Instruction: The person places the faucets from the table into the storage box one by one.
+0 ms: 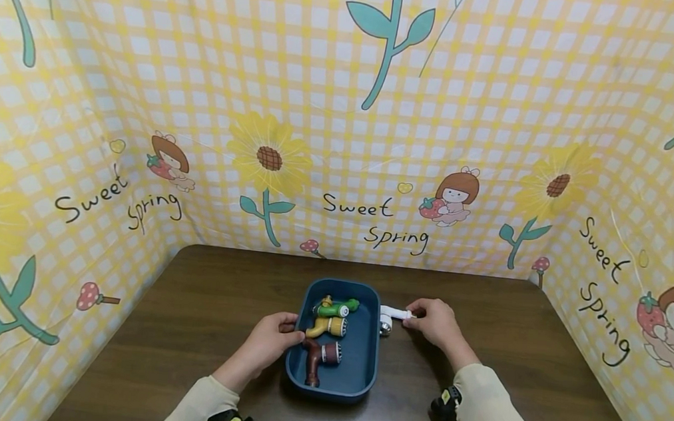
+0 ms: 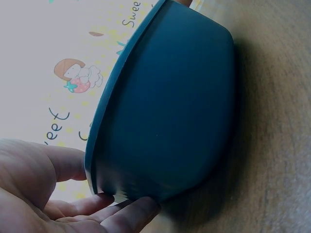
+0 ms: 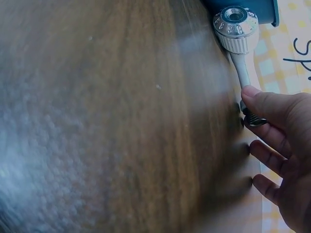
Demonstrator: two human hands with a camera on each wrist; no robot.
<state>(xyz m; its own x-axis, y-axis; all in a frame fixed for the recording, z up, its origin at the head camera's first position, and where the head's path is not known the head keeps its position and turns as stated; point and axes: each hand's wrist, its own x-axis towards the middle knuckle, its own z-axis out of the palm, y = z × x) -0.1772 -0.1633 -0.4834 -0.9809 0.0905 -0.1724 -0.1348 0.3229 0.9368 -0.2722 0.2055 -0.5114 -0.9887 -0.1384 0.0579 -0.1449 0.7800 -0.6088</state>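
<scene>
A dark blue bin (image 1: pixel 353 372) stands on the table, the left hand (image 1: pixel 270 340) at its left side. In the left wrist view the thumb is at the bin's rim and the fingers (image 2: pixel 131 213) are against its outer wall, gripping it. Just right of the bin, the right hand (image 1: pixel 437 323) pinches the stem end of a white pipe-shaped piece (image 1: pixel 394 312) between thumb and forefinger. Its ribbed silver-and-white head (image 3: pixel 235 31) is close beside the bin wall. Inside the bin lie a brown pipe-shaped piece (image 1: pixel 314 359), a yellow one (image 1: pixel 321 327) and a green one (image 1: pixel 334 310).
The brown wooden table (image 1: pixel 216 280) carries the bin near its middle. Yellow checked cloth (image 1: pixel 349 138) with flowers and lettering hangs behind and at both sides. Dark wrist cameras (image 1: pixel 445 404) sit on both sleeves.
</scene>
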